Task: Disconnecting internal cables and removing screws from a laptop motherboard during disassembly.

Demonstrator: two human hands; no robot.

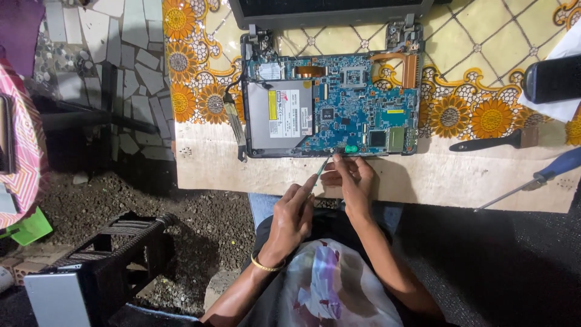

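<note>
Opened laptop base (330, 100) sits centre-top of frame on the flower-print tablecloth (484, 91), blue motherboard (357, 103) exposed, silver optical drive (281, 115) in its left half. Near edge faces the person, which looks like it's so the front-edge parts are within reach.

Left hand (290, 221), lower centre, fingers closed around a thin screwdriver (319, 171), held pencil-style and angled up-right; tip lands at the board's bottom edge, just beside a small green component (350, 148). Gold bangle (266, 265) on that wrist.

Right hand (351, 178) just right of it, fingers curled, thumb and forefinger pinched at the same spot. Can't tell if they're gripping a part or just steadying the tip.

Both forearms come up from the lap, hands touching at the work point, which probably helps fine control.

Count:
- one laptop base, one detached screen edge (330, 12) at top
- three hand tools: the one in hand, a blue-handled screwdriver (544, 175) at right edge, a black-handled brush (493, 142) above it
- one dark cylindrical object (554, 79) on white paper, upper right
- one loose ribbon strip (235, 124) off the chassis's left side
</note>
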